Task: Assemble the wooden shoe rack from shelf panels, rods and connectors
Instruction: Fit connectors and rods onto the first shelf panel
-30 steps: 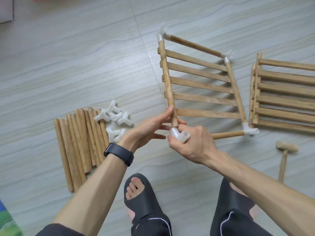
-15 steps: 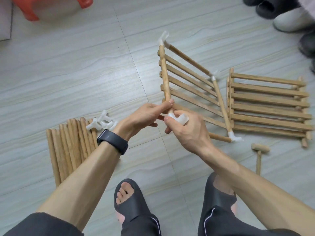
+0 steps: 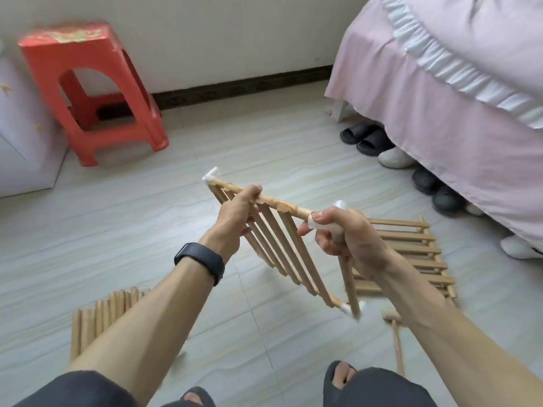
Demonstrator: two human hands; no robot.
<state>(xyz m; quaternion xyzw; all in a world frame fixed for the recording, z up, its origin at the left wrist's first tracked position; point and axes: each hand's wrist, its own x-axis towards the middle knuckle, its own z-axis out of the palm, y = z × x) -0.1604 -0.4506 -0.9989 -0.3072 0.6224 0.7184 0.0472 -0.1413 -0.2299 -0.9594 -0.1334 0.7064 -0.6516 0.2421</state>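
My left hand (image 3: 238, 212) grips the shelf panel (image 3: 282, 204) mid-rail; my right hand (image 3: 349, 233) clamps the connector (image 3: 329, 227) on that rail's right end.

Open floor (image 3: 264, 148) between stool (image 3: 88, 92) and bed (image 3: 440, 98)

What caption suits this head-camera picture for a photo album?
Shoe-rack assembly: left-hand grip holds the tilted shelf panel by its top rod, right-hand grip clasps the white corner connector.
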